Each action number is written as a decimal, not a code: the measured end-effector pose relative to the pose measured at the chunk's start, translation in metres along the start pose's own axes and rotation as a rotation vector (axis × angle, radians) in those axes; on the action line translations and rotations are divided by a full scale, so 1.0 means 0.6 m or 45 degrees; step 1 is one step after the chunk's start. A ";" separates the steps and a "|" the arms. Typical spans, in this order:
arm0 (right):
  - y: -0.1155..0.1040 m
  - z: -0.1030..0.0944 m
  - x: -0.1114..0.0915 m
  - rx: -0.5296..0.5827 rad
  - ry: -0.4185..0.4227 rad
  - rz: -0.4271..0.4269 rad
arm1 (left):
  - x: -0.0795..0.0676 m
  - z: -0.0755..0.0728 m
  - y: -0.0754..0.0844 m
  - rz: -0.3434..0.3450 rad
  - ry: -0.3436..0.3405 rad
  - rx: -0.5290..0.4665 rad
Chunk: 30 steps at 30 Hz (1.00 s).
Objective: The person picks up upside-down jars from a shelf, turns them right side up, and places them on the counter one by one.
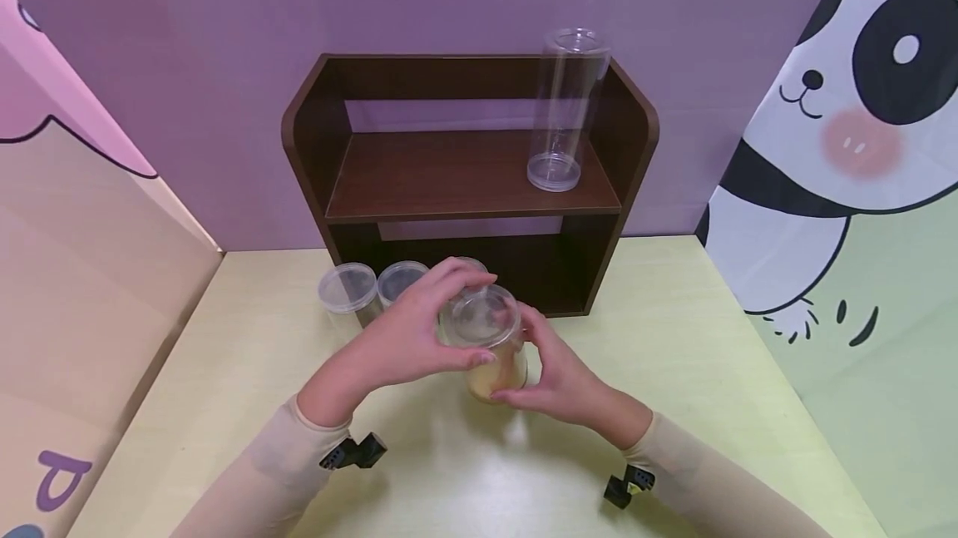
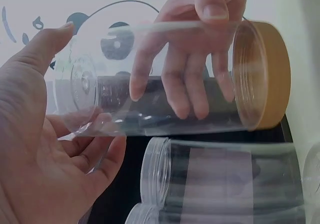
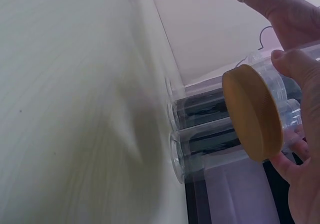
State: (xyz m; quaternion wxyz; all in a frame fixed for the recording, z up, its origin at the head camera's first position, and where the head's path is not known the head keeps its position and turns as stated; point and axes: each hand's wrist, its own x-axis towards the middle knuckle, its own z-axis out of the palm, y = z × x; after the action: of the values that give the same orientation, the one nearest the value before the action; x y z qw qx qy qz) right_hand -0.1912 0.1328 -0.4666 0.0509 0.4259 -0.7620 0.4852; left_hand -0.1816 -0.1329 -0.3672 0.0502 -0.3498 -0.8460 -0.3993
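Observation:
A clear plastic jar (image 1: pixel 485 318) is held upside down between both hands in front of the shelf. Its orange-tan lid (image 3: pixel 252 113) faces downward, raised off the table in the right wrist view. My left hand (image 1: pixel 419 326) grips the upper end, the jar's base, with thumb and fingers on opposite sides. Lower down, my right hand (image 1: pixel 554 372) holds the jar's side near the lid (image 2: pixel 272 76), its fingers visible through the clear wall in the left wrist view. Just behind stand more clear jars (image 1: pixel 350 288), one partly hidden by the left hand.
A dark brown two-tier shelf (image 1: pixel 434 172) stands against the purple backdrop. On its upper tier, at the right, is a tall clear jar (image 1: pixel 565 114). Printed panels, one with a panda (image 1: pixel 861 97), flank the pale table (image 1: pixel 674 338).

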 end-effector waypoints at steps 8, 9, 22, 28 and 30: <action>-0.006 -0.023 0.000 -0.138 -0.092 -0.019 | -0.014 -0.022 -0.003 -0.072 -0.094 0.045; -0.008 -0.027 0.000 -0.140 -0.108 -0.001 | -0.016 -0.025 -0.004 -0.085 -0.108 0.052; -0.025 -0.069 0.007 -0.143 -0.218 -0.007 | -0.055 -0.045 -0.019 -0.200 -0.164 0.021; -0.035 -0.077 0.017 -0.124 -0.234 -0.013 | -0.070 -0.042 -0.036 -0.179 -0.115 -0.097; -0.036 -0.079 0.020 -0.112 -0.220 -0.046 | -0.073 -0.040 -0.041 -0.163 -0.090 -0.123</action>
State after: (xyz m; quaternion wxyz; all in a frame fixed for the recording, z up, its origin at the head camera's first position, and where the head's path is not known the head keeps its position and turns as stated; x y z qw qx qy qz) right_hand -0.1999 0.1588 -0.4211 0.0122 0.4773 -0.7762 0.4118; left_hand -0.1687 -0.1848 -0.3828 -0.0223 -0.3110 -0.8476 -0.4294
